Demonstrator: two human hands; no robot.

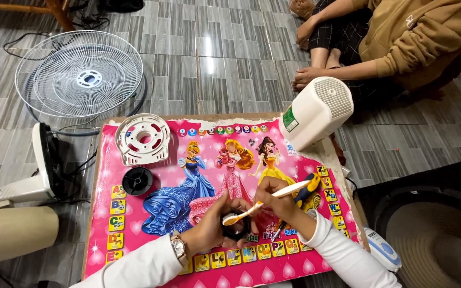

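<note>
Presently, the left hand [212,226] is gripping a small black round part [236,226], dark and ring-like, only partly showing between the fingers. The part is sitting low over the near middle of the pink mat [294,250], wedged between both hands and touching the left fingers. The right hand [278,197] is closing around a toothbrush [265,201] with a white handle and orange head, and is also holding a screwdriver [306,191] with a yellow and blue handle. The brush head is lying right at the top edge of the part; whether the bristles are touching it cannot be told. The screwdriver is slanting down behind the right palm.

To the far left on the mat, a white round plate [143,138] is lying flat, with a black spool [137,181] just near of it. A white motor housing [316,112] is resting at the far right corner. A fan grille [79,74] is lying on the floor beyond, well apart. Another person's hand [308,76] is resting on the floor far right.
</note>
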